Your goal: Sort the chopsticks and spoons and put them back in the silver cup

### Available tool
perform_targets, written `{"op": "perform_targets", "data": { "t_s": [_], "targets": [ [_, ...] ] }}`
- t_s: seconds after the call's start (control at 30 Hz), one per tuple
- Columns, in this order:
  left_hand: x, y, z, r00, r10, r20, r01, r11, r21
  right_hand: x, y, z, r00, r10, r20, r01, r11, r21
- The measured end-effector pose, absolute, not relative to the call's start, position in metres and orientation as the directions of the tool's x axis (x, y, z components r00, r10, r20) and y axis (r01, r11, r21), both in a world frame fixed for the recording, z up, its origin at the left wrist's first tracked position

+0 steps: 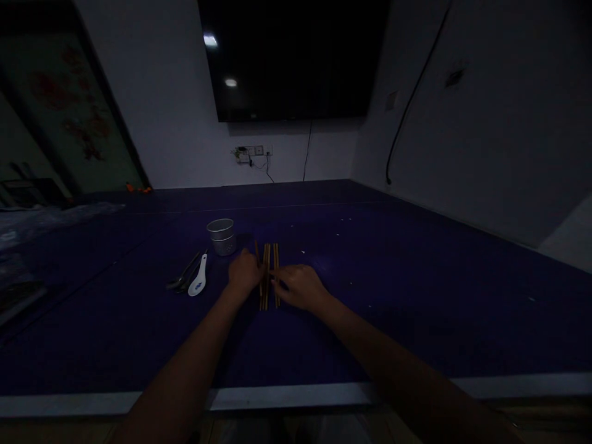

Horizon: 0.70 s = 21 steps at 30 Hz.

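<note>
Hands, the left hand (245, 271) curled and the right hand (301, 287) partly spread, nearly met over slender wooden sticks (267, 297) on a dim purple table (393, 296); whether either hand gripped a stick could not be told. The hands covered parts of the sticks, leaving their exact number uncertain. The long axes ran away from the person, nearly parallel, in a cluster at left and a pair at right; the leftmost leaned, its far end tipped left. Any taper was lost in the gloom. Beyond the left hand stood an upright metal cup (222, 237), and farther left lay a white spoon (198, 282), bowl toward the person, beside dark metal utensils (176, 284) blurred into shadow. Both forearms (198, 351) ran out of view below. Plastic wrapping (55, 221) at far left was hard to make out; a television (296, 61) was cut off above.
</note>
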<state>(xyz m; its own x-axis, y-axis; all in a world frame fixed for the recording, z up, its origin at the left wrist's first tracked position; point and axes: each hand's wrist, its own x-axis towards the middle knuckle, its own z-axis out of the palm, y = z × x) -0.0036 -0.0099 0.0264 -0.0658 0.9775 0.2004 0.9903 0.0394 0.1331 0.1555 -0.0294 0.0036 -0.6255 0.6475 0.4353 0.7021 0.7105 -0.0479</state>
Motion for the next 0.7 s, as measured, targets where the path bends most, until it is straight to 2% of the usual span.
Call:
{"op": "perform_targets", "data": {
  "t_s": [0.1,0.2,0.4,0.7],
  "targets": [
    [-0.002,-0.011,0.028,-0.060,0.993,0.099,0.993,0.050,0.106,0.156,-0.026,0.006,-0.548,0.750,0.371,0.786,0.614,-0.080],
    [-0.001,-0.010,0.026,-0.049,0.998,0.025,0.992,0.046,0.114,0.158,-0.024,0.006,-0.527,0.785,0.324,0.811,0.579,-0.085],
    [-0.003,-0.008,0.024,-0.011,0.999,-0.034,0.996,0.014,0.092,0.160,-0.020,-0.005,-0.562,0.777,0.283,0.788,0.607,-0.099],
    [-0.003,-0.006,0.019,0.063,0.997,-0.048,0.997,-0.061,0.052,0.160,-0.016,-0.009,-0.634,0.716,0.292,0.710,0.689,-0.145]
  ]
}}
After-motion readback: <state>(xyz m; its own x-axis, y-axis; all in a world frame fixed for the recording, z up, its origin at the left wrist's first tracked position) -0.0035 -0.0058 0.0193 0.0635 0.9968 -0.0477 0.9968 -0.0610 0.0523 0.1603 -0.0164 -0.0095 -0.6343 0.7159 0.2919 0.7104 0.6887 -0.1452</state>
